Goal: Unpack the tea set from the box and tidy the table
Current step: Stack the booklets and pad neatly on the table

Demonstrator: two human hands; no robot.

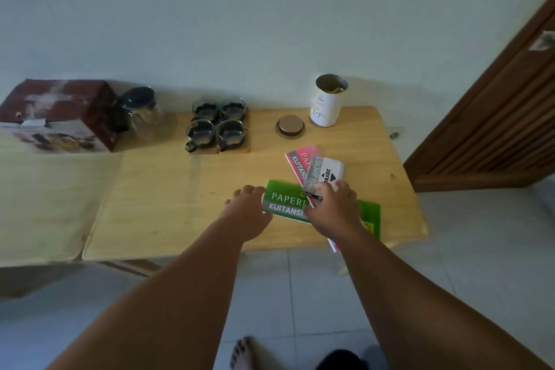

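The dark red tea set box (58, 116) stands at the back left of the wooden table (168, 198). Beside it is a glass teapot (136, 112), and several glass cups (217, 125) sit on wooden coasters at the back middle. Near the front edge lies a green receipt book (285, 204). My left hand (247, 210) rests on its left end with the fingers curled over the edge. My right hand (333, 207) presses down on a pink receipt book (300, 159) and a grey and white stamp pad box (326, 171) stacked over the green one; a black pen (312, 195) lies under its fingers.
A white open canister (327, 102) stands at the back right, its round brown lid (290, 125) lying next to it. A brown slatted door (492, 117) is to the right. The floor is pale tile, and a bare foot (241, 353) shows below.
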